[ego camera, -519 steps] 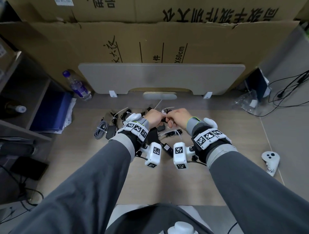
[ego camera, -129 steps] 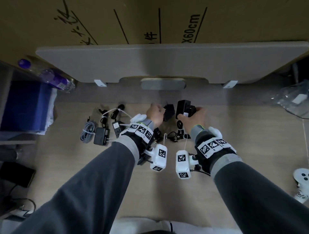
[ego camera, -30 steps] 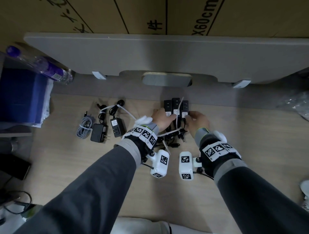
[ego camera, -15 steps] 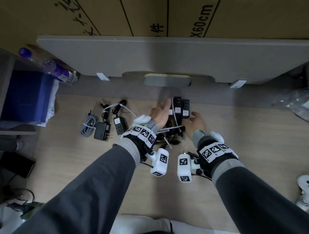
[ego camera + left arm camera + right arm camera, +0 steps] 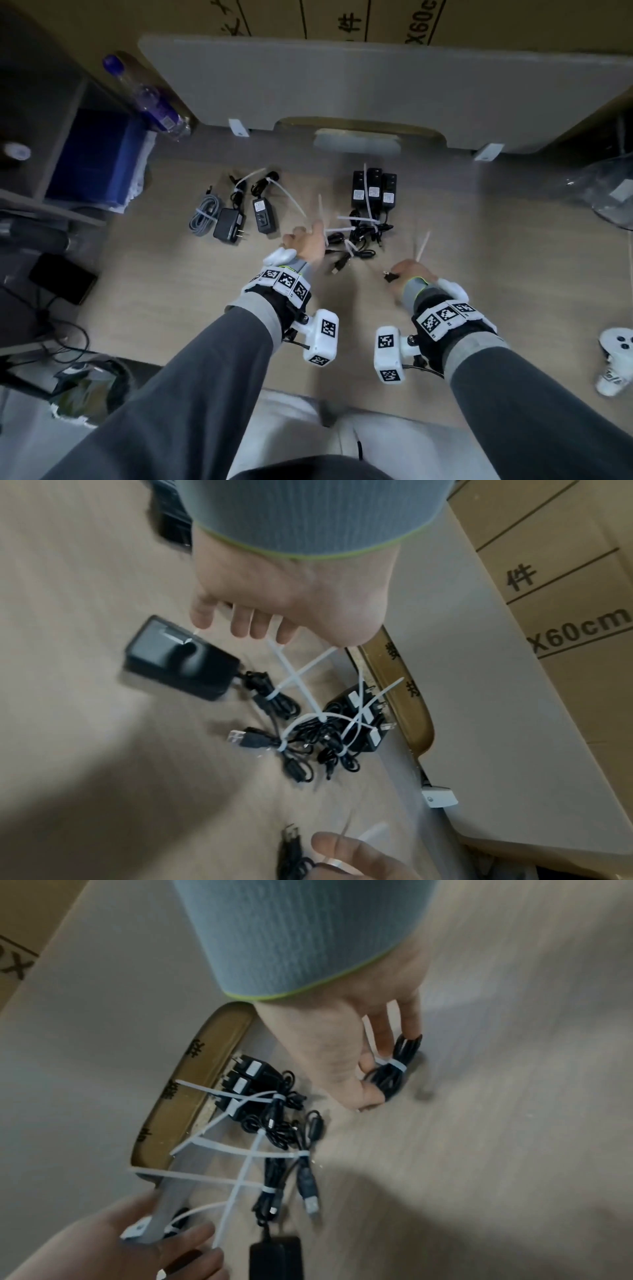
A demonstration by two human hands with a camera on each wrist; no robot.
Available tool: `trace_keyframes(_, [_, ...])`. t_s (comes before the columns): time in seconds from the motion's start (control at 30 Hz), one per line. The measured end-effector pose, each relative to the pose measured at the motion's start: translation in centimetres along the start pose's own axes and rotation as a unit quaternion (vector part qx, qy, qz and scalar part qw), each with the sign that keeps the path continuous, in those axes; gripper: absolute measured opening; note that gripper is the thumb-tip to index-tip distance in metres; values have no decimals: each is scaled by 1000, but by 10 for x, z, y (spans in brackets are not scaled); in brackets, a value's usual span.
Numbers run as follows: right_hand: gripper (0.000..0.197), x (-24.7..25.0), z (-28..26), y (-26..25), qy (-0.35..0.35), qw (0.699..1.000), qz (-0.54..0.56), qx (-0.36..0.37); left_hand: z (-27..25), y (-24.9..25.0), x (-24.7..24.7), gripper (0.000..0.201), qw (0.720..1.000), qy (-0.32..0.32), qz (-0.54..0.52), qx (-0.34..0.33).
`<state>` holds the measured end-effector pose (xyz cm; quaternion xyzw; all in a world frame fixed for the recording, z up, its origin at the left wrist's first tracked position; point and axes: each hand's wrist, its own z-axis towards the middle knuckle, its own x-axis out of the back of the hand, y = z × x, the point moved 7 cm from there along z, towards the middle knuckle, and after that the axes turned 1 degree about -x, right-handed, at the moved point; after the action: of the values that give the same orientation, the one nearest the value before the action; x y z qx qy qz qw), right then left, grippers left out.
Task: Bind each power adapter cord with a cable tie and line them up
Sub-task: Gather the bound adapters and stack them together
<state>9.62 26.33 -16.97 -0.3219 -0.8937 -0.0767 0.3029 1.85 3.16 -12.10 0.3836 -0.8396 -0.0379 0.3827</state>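
Adapters [image 5: 374, 187], three black ones w/ white labels, lie side by side in a row near the far edge of the counter [image 5: 496, 260], touching each other, plug prongs toward the far edge. Their cords [image 5: 363, 233] sit in a bunch just on the near side of them, each bundle cinched w/ a white cable tie [image 5: 358, 219]; long tie tails stick out in several directions, one lying across the middle adapter.

Right hand [image 5: 409, 274] is nearer the front edge, to the right of that bunch. Its grip: thumb and fingers curled round a small coiled black cord bundle [image 5: 399, 1066] that has a white tie round it, tail pointing up and away. Bundle is at or just above the counter; can't tell which.

Left hand [image 5: 305, 241] hovers just left of the cord bunch, fingers loosely spread and relaxed, holding nothing as far as the wrist view shows; a tie tail runs close by the fingertips [image 5: 240, 627], contact unclear, frames blurred.

Toward the left edge, well apart from the row: a black adapter w/ label [image 5: 263, 214], its tied cord on the far side of it; another black adapter [image 5: 227, 226], prongs toward the near edge; and a grey coiled cable [image 5: 202, 219] w/ a tie, just beside that one.

Off the counter's left: a bottle w/ purple label [image 5: 150, 99]. At the right edge, a white controller [image 5: 615, 359].
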Motion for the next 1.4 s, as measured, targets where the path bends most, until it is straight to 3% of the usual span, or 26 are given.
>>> trace_keyframes(0.1, [22,-13,-12,17,42,997,56,-25,-2,-28,-13,73,999,12,28,17])
trace_keyframes(0.23, [26,-27,-9,21,53,990,126,-17,1,-51,-28,40,982,104,158,0])
trace_keyframes(0.33, [37,-41,-7,6,57,988,139,16,7,-68,-40,35,979,95,182,10])
trace_keyframes(0.43, [46,-33,-21,-28,79,982,142,91,18,-79,-38,42,981,61,183,7])
trace_keyframes(0.5, [61,-29,-28,-54,54,979,125,153,20,-84,-35,64,987,-16,162,1])
trace_keyframes(0.6, [78,-34,-21,-78,24,985,-1,170,21,-91,-20,85,989,-75,127,5])
trace_keyframes(0.8, [65,-56,-15,-83,-5,994,-58,89,30,-102,3,75,995,-80,58,-16])
trace_keyframes(0.97, [60,-52,-24,-97,-8,997,-32,75,37,-95,10,43,994,-102,-16,-32])
trace_keyframes(1.03, [47,-48,-29,-112,-16,996,-1,82,40,-92,20,36,993,-106,-55,-18])
trace_keyframes(1.1, [33,-40,-38,-139,-38,994,25,102,48,-94,43,29,993,-90,-69,9])
trace_keyframes(1.2, [32,-30,-43,-168,-59,989,41,127,63,-100,75,23,995,-39,-87,26])
trace_keyframes(1.33, [37,-15,-53,-228,-44,977,108,178,78,-98,139,31,994,39,-99,25])
trace_keyframes(1.4, [37,-11,-58,-262,-37,970,118,210,86,-97,168,45,992,75,-94,27])
